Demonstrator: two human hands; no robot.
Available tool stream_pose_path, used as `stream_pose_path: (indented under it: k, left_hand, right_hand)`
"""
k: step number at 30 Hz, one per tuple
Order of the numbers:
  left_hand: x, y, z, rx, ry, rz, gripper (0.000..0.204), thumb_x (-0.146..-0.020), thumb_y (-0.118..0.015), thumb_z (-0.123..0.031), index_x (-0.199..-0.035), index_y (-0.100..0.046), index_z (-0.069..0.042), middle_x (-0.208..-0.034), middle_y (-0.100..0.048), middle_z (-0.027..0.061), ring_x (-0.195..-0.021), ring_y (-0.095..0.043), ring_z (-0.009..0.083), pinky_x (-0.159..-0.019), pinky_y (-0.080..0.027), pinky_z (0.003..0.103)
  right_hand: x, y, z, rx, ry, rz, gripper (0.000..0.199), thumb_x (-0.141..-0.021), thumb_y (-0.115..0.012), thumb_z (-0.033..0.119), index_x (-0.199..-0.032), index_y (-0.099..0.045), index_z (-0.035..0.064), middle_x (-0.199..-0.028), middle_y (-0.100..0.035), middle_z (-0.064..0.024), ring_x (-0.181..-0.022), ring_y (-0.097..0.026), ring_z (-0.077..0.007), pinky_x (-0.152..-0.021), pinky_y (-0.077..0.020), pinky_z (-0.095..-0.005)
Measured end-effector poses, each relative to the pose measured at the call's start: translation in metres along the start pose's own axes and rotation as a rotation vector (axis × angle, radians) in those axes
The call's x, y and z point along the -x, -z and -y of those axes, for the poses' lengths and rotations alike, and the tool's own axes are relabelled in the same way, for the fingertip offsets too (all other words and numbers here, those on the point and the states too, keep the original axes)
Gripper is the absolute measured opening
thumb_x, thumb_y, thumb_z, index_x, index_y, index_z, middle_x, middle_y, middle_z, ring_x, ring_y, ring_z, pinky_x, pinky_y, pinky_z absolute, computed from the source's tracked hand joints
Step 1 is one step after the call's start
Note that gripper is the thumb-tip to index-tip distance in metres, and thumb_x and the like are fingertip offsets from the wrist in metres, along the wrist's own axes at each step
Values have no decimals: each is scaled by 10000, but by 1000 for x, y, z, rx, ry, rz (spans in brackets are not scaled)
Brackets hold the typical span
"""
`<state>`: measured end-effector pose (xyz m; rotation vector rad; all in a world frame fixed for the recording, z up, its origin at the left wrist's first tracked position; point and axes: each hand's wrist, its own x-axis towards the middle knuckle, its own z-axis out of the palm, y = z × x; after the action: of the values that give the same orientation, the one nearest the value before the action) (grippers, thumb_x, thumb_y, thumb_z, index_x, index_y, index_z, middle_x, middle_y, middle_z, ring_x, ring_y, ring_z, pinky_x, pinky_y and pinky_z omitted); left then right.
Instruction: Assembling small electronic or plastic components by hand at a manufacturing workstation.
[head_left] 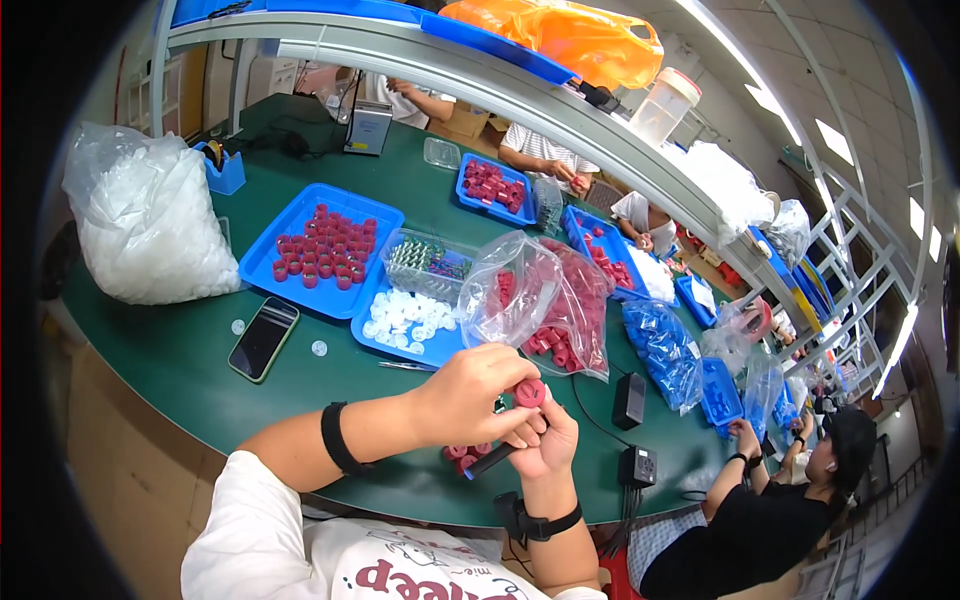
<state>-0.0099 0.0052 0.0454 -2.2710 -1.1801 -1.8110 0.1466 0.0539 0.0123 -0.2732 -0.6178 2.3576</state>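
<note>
Just above the table's near edge, my left hand [472,395] pinches a small round red plastic part [529,393] between thumb and fingers. Close against it, my right hand [552,445] has its fingers curled round a dark pen-like tool [492,459] with a blue end, which points down to the left. The two hands touch or nearly touch around the red part. A bit of green shows beside it, partly hidden by my left fingers. Several more red parts [462,456] lie on the green table under my hands.
Ahead stand a blue tray [258,240] of red cups, a blue tray [437,357] of white discs, a clear box [425,275] of small green pieces and bags [585,290] of red parts. A phone [264,339] lies left; a black adapter [637,466] sits right. Co-workers sit around.
</note>
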Motion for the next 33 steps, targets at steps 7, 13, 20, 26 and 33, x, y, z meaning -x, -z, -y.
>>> stream_pose_path:
  k: [7, 13, 20, 26, 33]
  left_hand:
    - [-1, -4, 0, 76, -56, 56, 226, -671, -685, -97, -848, -575, -9, -724, -558, 128, -658, -549, 300, -599, -447, 358]
    - [14, 4, -6, -39, 19, 149, 231, -677, -682, -131, -845, -563, -25, -730, -571, 110, -687, -565, 304, -618, -454, 380]
    - [41, 31, 36, -334, 557, 549, 194, -644, -681, -230, -756, -640, -76, -706, -617, 133, -666, -607, 309, -611, -482, 423]
    - [95, 128, 150, -756, 808, 105, 104, -564, -651, -92, -623, -622, -12, -764, -610, 217, -735, -597, 361, -648, -478, 424]
    - [111, 133, 225, -990, 1059, 140, 164, -624, -641, -63, -753, -628, 36, -864, -628, 259, -870, -614, 396, -764, -496, 441]
  right_hand:
    - [0, 21, -6, -159, -8, 163, 130, -929, -464, 188, -889, -497, 69, -535, -326, 52, -414, -288, -65, -407, -263, -232]
    - [9, 13, -1, 252, 63, 68, 107, -886, -517, 150, -814, -535, 72, -517, -334, 59, -411, -268, -54, -396, -221, -240]
    - [1, 5, -15, 1424, 275, -199, 271, -835, -669, 160, -1041, -646, -14, -598, -506, 39, -562, -473, -34, -523, -416, -204]
    - [13, 18, 32, 1022, 334, -266, 225, -855, -631, 136, -1021, -639, -16, -607, -458, 73, -499, -337, -3, -449, -239, -194]
    - [21, 36, 44, 556, 258, -172, 256, -901, -538, 157, -1054, -571, -46, -560, -392, 43, -428, -317, -39, -412, -243, -208]
